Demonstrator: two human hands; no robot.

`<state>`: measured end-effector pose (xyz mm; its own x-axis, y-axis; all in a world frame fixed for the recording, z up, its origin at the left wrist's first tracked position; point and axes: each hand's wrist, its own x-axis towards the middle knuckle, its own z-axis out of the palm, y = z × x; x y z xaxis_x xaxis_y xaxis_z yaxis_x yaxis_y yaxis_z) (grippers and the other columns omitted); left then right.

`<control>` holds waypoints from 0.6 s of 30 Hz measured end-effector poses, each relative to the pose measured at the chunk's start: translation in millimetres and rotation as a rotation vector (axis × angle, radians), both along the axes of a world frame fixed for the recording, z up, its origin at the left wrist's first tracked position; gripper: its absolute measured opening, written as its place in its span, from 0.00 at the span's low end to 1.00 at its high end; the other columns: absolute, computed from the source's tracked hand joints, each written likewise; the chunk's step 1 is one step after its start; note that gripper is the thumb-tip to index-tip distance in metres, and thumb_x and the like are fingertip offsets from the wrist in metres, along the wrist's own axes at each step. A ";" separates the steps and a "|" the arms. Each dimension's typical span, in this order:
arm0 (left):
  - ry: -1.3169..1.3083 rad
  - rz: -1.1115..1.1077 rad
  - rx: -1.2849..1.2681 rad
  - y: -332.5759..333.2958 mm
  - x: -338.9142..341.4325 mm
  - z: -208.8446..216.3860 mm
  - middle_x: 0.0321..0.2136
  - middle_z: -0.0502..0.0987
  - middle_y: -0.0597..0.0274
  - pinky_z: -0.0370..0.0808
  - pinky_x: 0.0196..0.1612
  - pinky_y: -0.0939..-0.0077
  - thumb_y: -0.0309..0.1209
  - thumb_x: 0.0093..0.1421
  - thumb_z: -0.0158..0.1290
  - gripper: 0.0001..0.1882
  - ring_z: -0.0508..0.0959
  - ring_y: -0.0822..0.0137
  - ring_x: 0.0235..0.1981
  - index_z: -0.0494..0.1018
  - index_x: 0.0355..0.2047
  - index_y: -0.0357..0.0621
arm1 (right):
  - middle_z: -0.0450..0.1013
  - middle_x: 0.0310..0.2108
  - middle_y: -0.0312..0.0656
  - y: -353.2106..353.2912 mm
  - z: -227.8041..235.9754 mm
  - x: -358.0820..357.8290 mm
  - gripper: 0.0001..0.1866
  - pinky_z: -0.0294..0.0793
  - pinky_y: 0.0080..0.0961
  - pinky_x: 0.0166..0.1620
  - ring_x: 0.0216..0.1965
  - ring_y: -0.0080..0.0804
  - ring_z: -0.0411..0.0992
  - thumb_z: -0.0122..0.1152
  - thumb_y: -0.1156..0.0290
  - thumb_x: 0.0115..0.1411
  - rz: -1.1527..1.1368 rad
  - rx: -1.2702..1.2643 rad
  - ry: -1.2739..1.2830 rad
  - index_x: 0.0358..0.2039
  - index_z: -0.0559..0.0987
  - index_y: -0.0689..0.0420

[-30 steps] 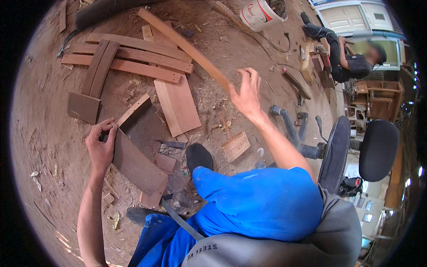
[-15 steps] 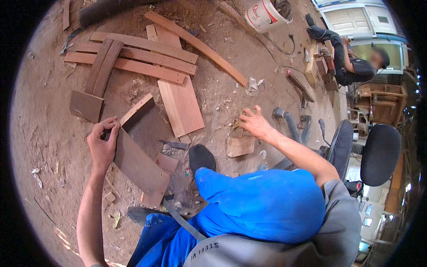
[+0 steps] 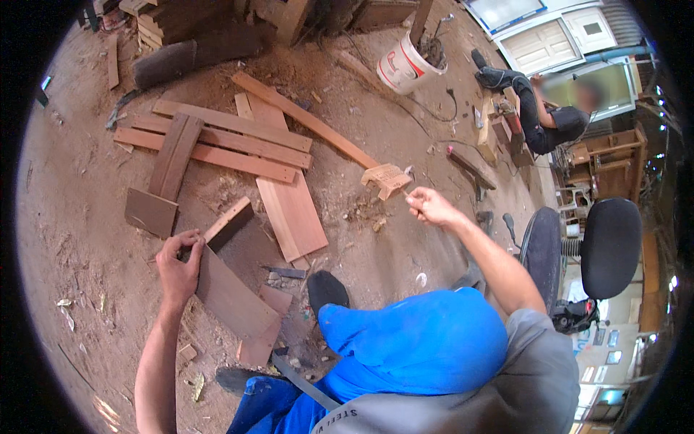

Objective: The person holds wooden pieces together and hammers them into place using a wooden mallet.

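Left hand [image 3: 178,262] clamps top edge of dark brown flat wooden board [image 3: 233,295], propped tilted on dirt floor [image 3: 72,239]. Right hand [image 3: 428,206] pinches small pale wooden block [image 3: 387,179], raised above the floor. Risk: the fingertip-only pinch may drop the block; the one-handed board could slide.

The right hand [image 3: 431,206], half a second ago reaching down to the floor, is now lifting a small wood block [image 3: 386,179] clear of the sawdust.
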<state>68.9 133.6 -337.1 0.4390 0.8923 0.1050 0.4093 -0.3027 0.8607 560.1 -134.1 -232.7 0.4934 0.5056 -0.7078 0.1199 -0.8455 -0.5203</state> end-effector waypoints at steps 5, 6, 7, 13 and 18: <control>-0.014 0.004 0.033 -3.1 0.8 1.0 0.38 0.85 0.51 0.78 0.47 0.65 0.24 0.58 0.65 0.06 0.85 0.56 0.41 0.79 0.31 0.35 | 0.74 0.27 0.34 -2.5 -15.1 -45.5 0.12 0.61 0.15 0.21 0.20 0.14 0.62 0.57 0.62 0.72 -0.244 0.225 0.250 0.47 0.72 0.56; -0.020 -0.036 0.002 -2.7 0.2 1.6 0.38 0.85 0.51 0.78 0.47 0.65 0.24 0.58 0.65 0.06 0.85 0.56 0.41 0.79 0.31 0.35 | 0.74 0.27 0.34 -1.3 -15.8 -55.4 0.12 0.61 0.15 0.21 0.20 0.14 0.62 0.57 0.62 0.72 -0.270 0.190 0.206 0.47 0.72 0.56; -0.026 -0.054 -0.003 -3.0 0.5 2.0 0.40 0.85 0.51 0.78 0.48 0.66 0.25 0.59 0.64 0.07 0.84 0.57 0.41 0.79 0.32 0.34 | 0.75 0.27 0.35 0.8 -15.7 -63.8 0.11 0.61 0.15 0.21 0.19 0.15 0.63 0.57 0.63 0.72 -0.231 0.265 0.204 0.47 0.71 0.56; -0.048 -0.003 0.011 -2.1 -0.5 -3.3 0.39 0.85 0.52 0.79 0.46 0.65 0.24 0.57 0.65 0.06 0.85 0.57 0.40 0.79 0.31 0.36 | 0.79 0.32 0.42 11.3 -42.3 -103.3 0.12 0.71 0.21 0.24 0.25 0.22 0.74 0.56 0.64 0.72 -0.080 0.547 0.109 0.47 0.70 0.58; -0.073 -0.056 -0.002 -2.4 2.0 -6.0 0.38 0.85 0.52 0.78 0.47 0.64 0.23 0.57 0.65 0.05 0.83 0.55 0.41 0.79 0.32 0.36 | 0.78 0.35 0.45 3.1 -116.3 -144.8 0.16 0.76 0.33 0.39 0.36 0.30 0.76 0.56 0.61 0.71 0.034 0.277 -0.261 0.48 0.69 0.60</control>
